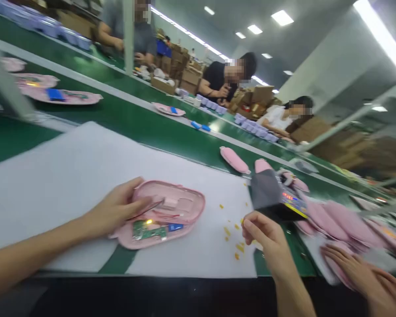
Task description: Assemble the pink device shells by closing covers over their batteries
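My left hand (120, 209) is closed at the left end of an open pink case (199, 207). Under its thumb lies a thin, dark, pointed tool that looks like tweezers (156, 204), reaching over the case. Inside the lower shell are a green circuit board (143, 230) with a lit yellow light, a blue battery-like block (175, 227) and thin red wires. My right hand (265, 235) is raised to the right of the case, thumb and fingers pinched together. Whatever is between those fingertips is too small to make out. Small yellow scraps (240, 247) lie beside it on white paper (86, 163).
Right of the paper stands a grey and black device (270, 189) with a lit display. Beyond it are pink shells (339, 220) and a co-worker's hands (353, 268). A pink case (234, 159) lies on the green bench (125, 112). People work across the bench.
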Demonstrator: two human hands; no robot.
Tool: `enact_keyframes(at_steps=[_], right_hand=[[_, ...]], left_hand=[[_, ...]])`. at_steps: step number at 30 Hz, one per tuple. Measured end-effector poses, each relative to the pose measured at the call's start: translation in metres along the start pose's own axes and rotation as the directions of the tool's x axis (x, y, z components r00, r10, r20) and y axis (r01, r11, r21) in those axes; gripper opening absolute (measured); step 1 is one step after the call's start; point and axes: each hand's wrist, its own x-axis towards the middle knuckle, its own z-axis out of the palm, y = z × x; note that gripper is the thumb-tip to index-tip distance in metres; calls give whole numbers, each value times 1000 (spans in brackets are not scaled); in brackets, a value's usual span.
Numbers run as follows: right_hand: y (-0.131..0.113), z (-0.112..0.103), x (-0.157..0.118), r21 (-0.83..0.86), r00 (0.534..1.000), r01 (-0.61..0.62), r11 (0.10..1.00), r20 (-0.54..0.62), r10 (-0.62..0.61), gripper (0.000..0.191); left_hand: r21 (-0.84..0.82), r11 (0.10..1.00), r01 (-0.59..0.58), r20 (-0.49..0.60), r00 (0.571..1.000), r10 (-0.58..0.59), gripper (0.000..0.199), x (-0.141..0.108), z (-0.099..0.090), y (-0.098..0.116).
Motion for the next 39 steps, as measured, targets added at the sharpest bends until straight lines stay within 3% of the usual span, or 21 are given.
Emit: enact_keyframes(at_steps=[3, 6, 8, 10, 14, 21, 27, 32, 35, 39], right_hand=[[-46, 45, 10, -205, 956, 223, 953, 239, -173, 31], [-83, 93, 28, -323, 839, 476, 818, 447, -311, 23], [-95, 120, 41, -406, 783, 584, 703, 511, -355, 20], [-96, 139, 51, -514, 759, 640, 571, 542, -361, 18], [-88, 153, 59, -661, 760, 649, 377, 535, -369, 18], [-89, 155, 56, -700, 766, 634, 330, 508, -394, 16], [-99, 162, 58, -772, 857, 510, 380, 419, -299, 18], [-108, 149, 70, -862, 950, 303, 405, 239, -201, 41], [-102, 136, 77, -761, 946, 315, 567, 203, -253, 34], [-89, 136, 78, -490, 900, 392, 778, 381, -213, 25]], left_hand=[[-59, 998, -32, 98, 994, 38, 36, 1, -3, -1], [-185, 983, 2, 142, 990, 25, 34, 1, -4, -8], [-225, 974, 5, 152, 988, 30, 32, 0, -4, -10], [-221, 975, -20, 136, 989, 52, 29, -1, -3, -11], [-154, 986, -62, 96, 992, 78, 21, -2, -5, -13], [-65, 989, -133, 86, 987, 138, 11, -3, -7, -18], [-16, 984, -180, 87, 980, 181, 13, -3, -8, -22], [-6, 986, -168, 73, 983, 168, 13, -7, -12, -18], [-47, 987, -152, 64, 986, 155, 14, -10, -12, -14], [-62, 991, -120, 56, 991, 123, 17, -8, -11, -11]])
